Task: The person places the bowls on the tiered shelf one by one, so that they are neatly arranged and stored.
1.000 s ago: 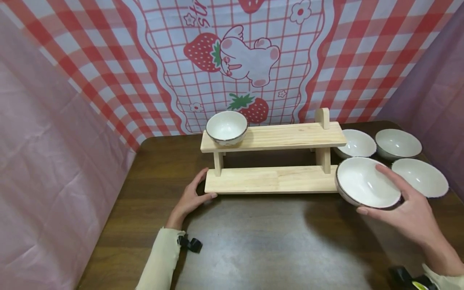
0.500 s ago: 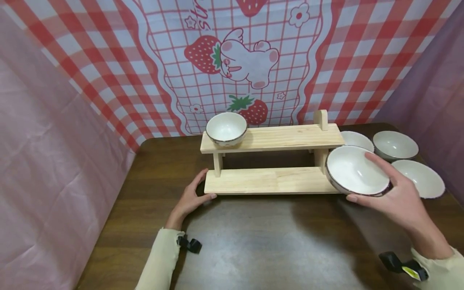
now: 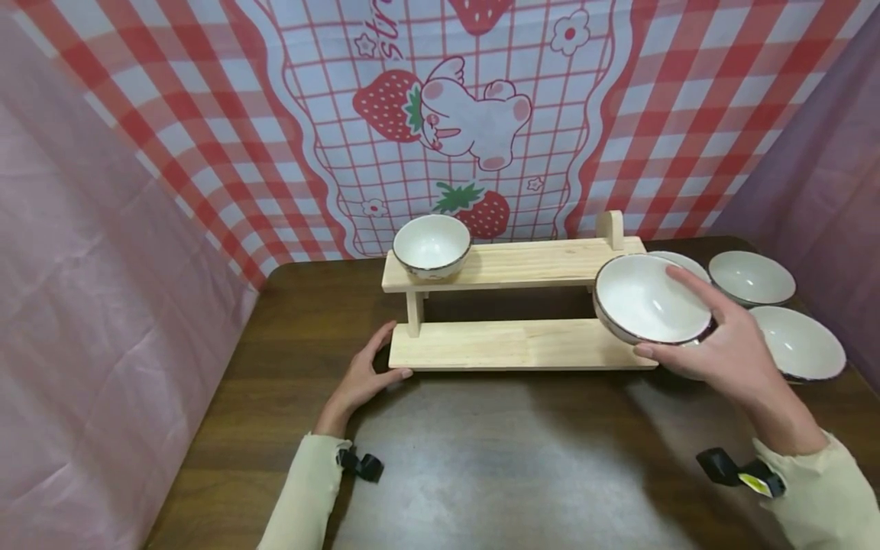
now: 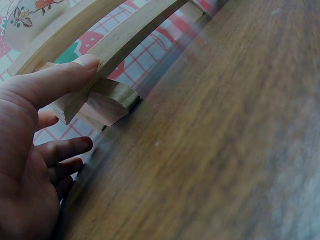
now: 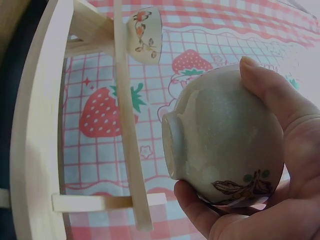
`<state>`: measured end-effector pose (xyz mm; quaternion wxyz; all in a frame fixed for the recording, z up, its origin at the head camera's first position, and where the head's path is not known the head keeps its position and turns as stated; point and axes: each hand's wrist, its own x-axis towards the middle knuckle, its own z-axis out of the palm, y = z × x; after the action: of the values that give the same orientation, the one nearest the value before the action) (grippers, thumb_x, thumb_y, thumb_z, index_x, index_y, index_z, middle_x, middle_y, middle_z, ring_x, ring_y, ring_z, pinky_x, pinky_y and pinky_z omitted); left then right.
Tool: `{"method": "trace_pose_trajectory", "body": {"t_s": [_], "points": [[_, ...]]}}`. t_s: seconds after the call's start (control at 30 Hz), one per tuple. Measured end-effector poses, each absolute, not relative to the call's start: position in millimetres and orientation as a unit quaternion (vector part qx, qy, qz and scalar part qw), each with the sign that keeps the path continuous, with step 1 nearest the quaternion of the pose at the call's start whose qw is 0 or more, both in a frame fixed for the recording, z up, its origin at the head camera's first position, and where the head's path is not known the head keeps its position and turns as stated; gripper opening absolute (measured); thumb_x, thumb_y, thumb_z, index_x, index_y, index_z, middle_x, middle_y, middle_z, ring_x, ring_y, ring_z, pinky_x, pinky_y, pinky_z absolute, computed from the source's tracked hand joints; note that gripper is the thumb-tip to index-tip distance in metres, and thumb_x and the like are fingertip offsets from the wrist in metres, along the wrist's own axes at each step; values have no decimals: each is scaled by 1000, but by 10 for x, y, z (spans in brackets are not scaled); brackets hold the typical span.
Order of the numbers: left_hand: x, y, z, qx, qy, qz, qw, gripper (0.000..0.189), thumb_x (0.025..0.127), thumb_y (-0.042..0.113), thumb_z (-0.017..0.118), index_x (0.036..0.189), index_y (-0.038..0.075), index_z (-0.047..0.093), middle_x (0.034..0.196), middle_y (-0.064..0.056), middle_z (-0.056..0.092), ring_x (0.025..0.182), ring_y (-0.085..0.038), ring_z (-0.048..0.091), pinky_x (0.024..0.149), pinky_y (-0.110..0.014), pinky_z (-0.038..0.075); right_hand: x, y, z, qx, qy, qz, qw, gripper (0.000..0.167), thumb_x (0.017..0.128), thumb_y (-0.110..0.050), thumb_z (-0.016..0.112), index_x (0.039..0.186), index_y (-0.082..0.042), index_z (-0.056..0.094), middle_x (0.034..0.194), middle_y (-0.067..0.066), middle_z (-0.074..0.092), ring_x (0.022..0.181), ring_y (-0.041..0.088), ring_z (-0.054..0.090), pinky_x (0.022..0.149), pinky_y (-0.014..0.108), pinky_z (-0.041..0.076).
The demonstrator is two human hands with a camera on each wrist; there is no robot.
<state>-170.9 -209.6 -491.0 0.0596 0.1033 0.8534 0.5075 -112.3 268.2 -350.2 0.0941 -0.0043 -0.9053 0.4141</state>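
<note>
My right hand (image 3: pixel 732 351) holds a white bowl (image 3: pixel 649 298) with a dark rim, tilted, in front of the right end of a two-tier wooden shelf rack (image 3: pixel 522 344). In the right wrist view, the thumb and fingers grip the bowl (image 5: pixel 225 135) from the side; its foot ring and a leaf-and-flower decoration show. My left hand (image 3: pixel 360 378) holds the left end of the lower board. The left wrist view has the thumb on the board (image 4: pixel 122 42), while several fingers stretch loosely below. Another white bowl (image 3: pixel 431 244) stands upright on the left of the top board.
At the table's right stand more white bowls: one at the far corner (image 3: pixel 752 276), one nearer (image 3: pixel 800 344), and one (image 3: pixel 681 262) partly hidden behind the held bowl. A red-and-white checked cloth (image 3: pixel 694 99) hangs behind the brown table (image 3: pixel 481 451).
My right hand has carried the bowl left and slightly up, from beside the other bowls to the rack's right end. My left hand has stayed at the lower board.
</note>
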Motion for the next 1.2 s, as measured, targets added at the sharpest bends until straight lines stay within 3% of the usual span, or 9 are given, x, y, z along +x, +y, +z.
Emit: {"method": "trace_pose_trajectory", "body": {"t_s": [0.17, 0.5, 0.8, 1.2], "points": [[-1700, -2093, -4900, 106, 853, 507, 59, 91, 83, 20, 82, 158, 18, 30, 159, -18, 40, 150, -34, 34, 121, -60, 22, -1197, 2596, -3444, -1, -904, 418, 94, 101, 69, -25, 93, 155, -26, 39, 153, 21, 43, 105, -8, 38, 76, 5, 34], [-1701, -2088, -4909, 111, 854, 505, 55, 91, 83, 21, 82, 158, 17, 31, 158, -19, 41, 149, -35, 35, 121, -60, 23, -1326, 2454, -3360, 1, -904, 420, 79, 101, 73, -30, 90, 157, -24, 34, 156, 19, 39, 127, 35, 38, 79, 14, 34], [-1695, -2084, -4896, 113, 855, 503, 52, 91, 83, 20, 82, 158, 18, 31, 158, -19, 41, 149, -35, 35, 121, -60, 23, -1475, 2351, -3315, 12, -899, 434, 66, 101, 76, -32, 88, 158, -22, 31, 158, 21, 37, 132, 42, 40, 75, 3, 36], [-1700, -2096, -4899, 113, 857, 500, 53, 91, 83, 20, 82, 158, 16, 30, 159, -19, 40, 150, -35, 35, 120, -60, 24, -1642, 2183, -3251, 9, -884, 465, 47, 102, 76, -31, 88, 159, -22, 30, 158, 19, 37, 131, 35, 42, 80, 6, 37]]}}
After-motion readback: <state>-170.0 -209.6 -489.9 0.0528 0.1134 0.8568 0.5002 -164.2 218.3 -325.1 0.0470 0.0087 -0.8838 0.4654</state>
